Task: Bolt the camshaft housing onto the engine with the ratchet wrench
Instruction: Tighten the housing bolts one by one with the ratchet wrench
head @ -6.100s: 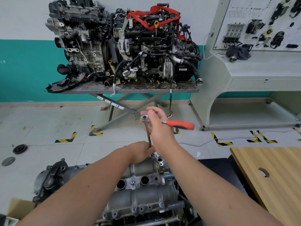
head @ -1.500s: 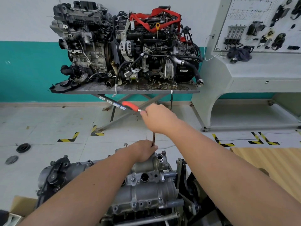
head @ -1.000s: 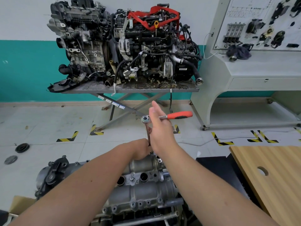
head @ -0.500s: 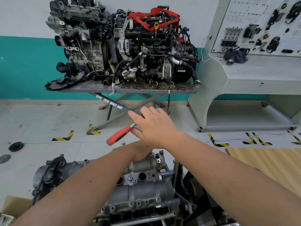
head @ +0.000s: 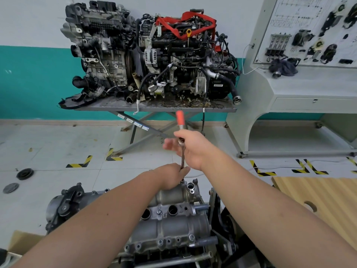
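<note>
The grey camshaft housing [head: 170,227] lies on the engine at bottom centre, with bolts along its edges. A ratchet wrench with a red handle [head: 180,117] stands on a long extension bar [head: 182,158] at the housing's far end. My left hand [head: 172,177] grips the bar's lower end just above the housing. My right hand [head: 190,147] is at the ratchet head, its blurred fingers spread to the left; the handle points away from me.
Two complete engines [head: 150,53] sit on a scissor lift table [head: 154,108] ahead. A grey training console [head: 301,78] stands at right, a wooden board [head: 324,200] lies at lower right, and a cardboard box [head: 21,241] at lower left.
The red handle has swung from pointing lower left to pointing straight away from me, as my right hand spins the ratchet. My left hand has stayed on the extension bar.
</note>
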A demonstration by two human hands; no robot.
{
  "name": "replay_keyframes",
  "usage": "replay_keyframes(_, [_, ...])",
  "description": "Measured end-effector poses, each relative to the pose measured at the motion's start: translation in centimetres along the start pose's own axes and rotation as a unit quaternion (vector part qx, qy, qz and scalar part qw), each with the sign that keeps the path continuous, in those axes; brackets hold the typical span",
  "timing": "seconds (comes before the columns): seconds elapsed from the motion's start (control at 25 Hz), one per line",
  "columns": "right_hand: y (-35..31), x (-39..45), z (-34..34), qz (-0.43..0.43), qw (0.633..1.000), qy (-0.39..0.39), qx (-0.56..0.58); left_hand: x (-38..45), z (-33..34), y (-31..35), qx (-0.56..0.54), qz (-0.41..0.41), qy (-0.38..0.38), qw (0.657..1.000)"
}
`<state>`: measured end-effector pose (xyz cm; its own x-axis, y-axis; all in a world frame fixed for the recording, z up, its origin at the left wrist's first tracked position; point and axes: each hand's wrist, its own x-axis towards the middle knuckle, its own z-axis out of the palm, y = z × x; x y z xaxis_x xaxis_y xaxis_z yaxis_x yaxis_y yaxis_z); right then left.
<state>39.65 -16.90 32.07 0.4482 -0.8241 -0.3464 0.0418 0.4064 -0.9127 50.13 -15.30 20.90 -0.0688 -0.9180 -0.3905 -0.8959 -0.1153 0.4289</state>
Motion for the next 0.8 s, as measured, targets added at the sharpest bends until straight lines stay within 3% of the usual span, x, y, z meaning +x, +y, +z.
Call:
replay_keyframes(0.08, [0.7,0.3,-0.4,0.0,0.98,0.033,0.196,0.0,0.0,0.3,0.002,-0.003,-0.002,1.0])
replay_keyframes(0.16, [1.7,0.7,-0.8,-0.052,0.962,0.053,0.262,0.1,-0.1,0.2,-0.009,-0.002,-0.005,1.0])
replay_keyframes(0.24, [3.3,0.9,-1.1,-0.151,0.971,0.059,0.173,0.0,-0.4,0.3,-0.018,-0.003,-0.016,1.0])
replay_keyframes(0.32, [4.8,0.6,-1.1,-0.265,0.961,0.08,-0.007,0.0,-0.6,0.5,-0.012,-0.009,-0.015,1.0])
replay_keyframes(0.36, [5.4,0.6,-1.4,-0.351,0.921,0.118,-0.122,0.0,-0.6,0.5,-0.002,-0.007,-0.016,1.0])
replay_keyframes(0.44, [6.1,1.2,-2.2,-0.532,0.748,0.174,-0.356,-0.4,-0.5,0.9,-0.015,0.006,-0.016,1.0])
replay_keyframes(0.48, [5.9,1.4,-2.4,-0.587,0.661,0.175,-0.434,-0.6,-0.6,1.0,-0.061,0.01,-0.01,0.998])
replay_keyframes(0.56, [5.1,1.5,-2.6,-0.609,0.554,0.159,-0.545,-1.1,-0.7,1.4,-0.139,0.022,0.031,0.99])
replay_keyframes(0.68, [3.2,0.8,-2.0,-0.511,0.463,0.127,-0.713,-1.4,-0.3,1.1,-0.097,-0.007,0.013,0.995])
replay_keyframes(0.8, [1.4,0.2,-1.7,-0.388,0.445,0.053,-0.805,-0.8,-0.5,0.7,-0.052,0.005,-0.029,0.998])
